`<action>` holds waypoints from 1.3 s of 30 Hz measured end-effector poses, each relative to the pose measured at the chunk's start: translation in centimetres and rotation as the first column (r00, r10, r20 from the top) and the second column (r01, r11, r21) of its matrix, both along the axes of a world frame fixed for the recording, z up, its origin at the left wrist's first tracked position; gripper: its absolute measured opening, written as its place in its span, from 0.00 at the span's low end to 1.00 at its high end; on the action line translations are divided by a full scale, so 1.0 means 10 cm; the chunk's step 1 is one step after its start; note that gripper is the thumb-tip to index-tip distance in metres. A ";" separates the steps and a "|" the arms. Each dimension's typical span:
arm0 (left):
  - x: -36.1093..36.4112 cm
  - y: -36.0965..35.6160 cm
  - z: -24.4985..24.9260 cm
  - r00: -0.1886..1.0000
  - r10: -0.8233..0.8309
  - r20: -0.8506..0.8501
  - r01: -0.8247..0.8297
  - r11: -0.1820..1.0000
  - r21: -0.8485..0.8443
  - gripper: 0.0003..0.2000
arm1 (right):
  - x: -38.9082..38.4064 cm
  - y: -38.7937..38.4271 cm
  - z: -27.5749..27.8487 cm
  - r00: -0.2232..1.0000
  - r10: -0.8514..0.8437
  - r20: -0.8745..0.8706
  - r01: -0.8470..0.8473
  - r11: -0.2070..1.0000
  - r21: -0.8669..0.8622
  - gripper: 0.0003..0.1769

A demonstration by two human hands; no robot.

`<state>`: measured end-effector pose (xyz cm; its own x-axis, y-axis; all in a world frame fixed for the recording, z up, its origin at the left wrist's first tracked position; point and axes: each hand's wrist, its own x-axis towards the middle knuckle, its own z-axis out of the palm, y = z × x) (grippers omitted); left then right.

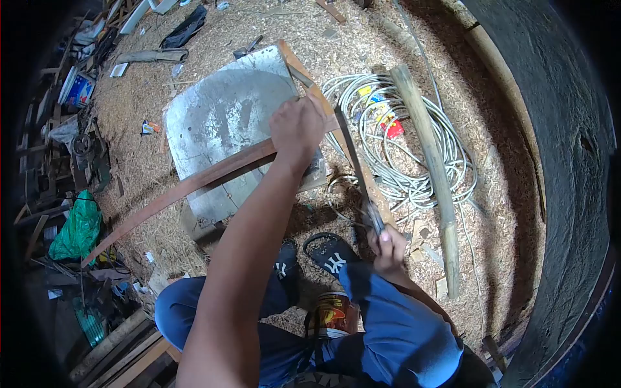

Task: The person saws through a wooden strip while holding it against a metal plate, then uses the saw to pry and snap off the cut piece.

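My left hand (297, 126) is closed around a long reddish wood strip (220, 169), near its right end, and presses down over the metal-topped surface (226, 119). The strip slopes away to the lower left, past that surface. In my right hand (388, 249) is the grip of what looks like a handsaw (354, 155), its long dark blade seen nearly edge-on. The blade runs up beside the strip's right end. A lighter tan wood strip (299, 63) passes beside my left hand and continues beneath the blade. Blur softens the part near my right fingers.
Coiled pale cable (414, 184) lies to the right, with a wooden pole (424, 149) across it. A large dark timber (550, 129) borders the far right. A printed bucket (334, 313) stands between my legs. Scrap and a green bag (77, 226) crowd the left; shavings cover the ground.
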<state>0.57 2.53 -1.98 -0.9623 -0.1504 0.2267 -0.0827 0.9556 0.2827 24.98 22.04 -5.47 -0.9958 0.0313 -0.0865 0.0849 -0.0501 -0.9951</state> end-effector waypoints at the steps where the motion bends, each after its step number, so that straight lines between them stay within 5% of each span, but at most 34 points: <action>1: 0.00 -0.01 0.00 0.999 -0.033 0.005 0.033 0.999 0.001 0.23 | 0.07 0.03 0.03 0.997 -0.033 0.071 0.040 0.994 -0.101 0.22; 3: 0.05 -0.01 0.00 0.997 -0.071 0.012 0.071 0.997 0.004 0.23 | 0.12 0.04 0.02 0.987 -0.065 0.148 0.093 0.977 -0.194 0.20; 5: 0.03 -0.02 -0.03 0.994 -0.089 -0.062 0.090 0.996 0.025 0.23 | -0.23 -0.06 0.11 1.000 -0.021 0.016 0.022 0.999 -0.028 0.21; 9: 0.04 0.01 0.01 0.999 -0.050 0.006 0.050 0.999 0.006 0.23 | -0.53 -0.18 0.08 0.995 -0.041 0.094 0.047 0.997 -0.057 0.22; 16: 0.05 -0.01 -0.04 0.998 -0.050 -0.032 0.050 0.999 -0.001 0.23 | 0.13 0.04 0.05 0.993 -0.059 0.104 0.067 0.995 -0.080 0.22; 19: 0.02 0.00 0.02 0.997 -0.060 -0.038 0.060 0.998 0.004 0.23 | -0.31 -0.13 -0.01 0.997 -0.068 -0.021 0.067 0.997 -0.032 0.22; 22: 0.04 0.00 0.05 0.999 -0.034 0.028 0.033 0.999 0.006 0.22 | -0.68 -0.26 0.09 0.996 -0.074 0.045 0.076 0.997 -0.033 0.22; 27: 0.01 0.02 0.07 0.998 0.031 0.045 -0.032 0.999 0.032 0.23 | -0.01 -0.04 0.05 0.996 -0.072 0.042 0.076 0.994 -0.079 0.23; 29: 0.05 0.00 0.02 0.998 -0.057 -0.042 0.058 0.998 0.036 0.23 | 0.12 0.01 0.13 0.983 -0.061 0.175 0.073 0.995 -0.064 0.24; 31: 0.04 0.00 0.00 0.998 -0.056 -0.035 0.057 0.998 0.028 0.23 | -0.20 -0.07 0.07 0.997 -0.025 0.072 0.022 0.999 0.039 0.23; 34: 0.02 -0.01 0.04 0.999 -0.041 -0.006 0.041 0.999 0.014 0.23 | -0.56 -0.23 0.05 0.997 -0.071 0.041 0.074 0.994 -0.079 0.22; 39: 0.00 0.01 0.04 1.000 0.001 0.022 -0.001 1.000 -0.004 0.23 | -0.07 -0.06 0.06 0.998 -0.033 0.051 0.035 0.999 -0.027 0.21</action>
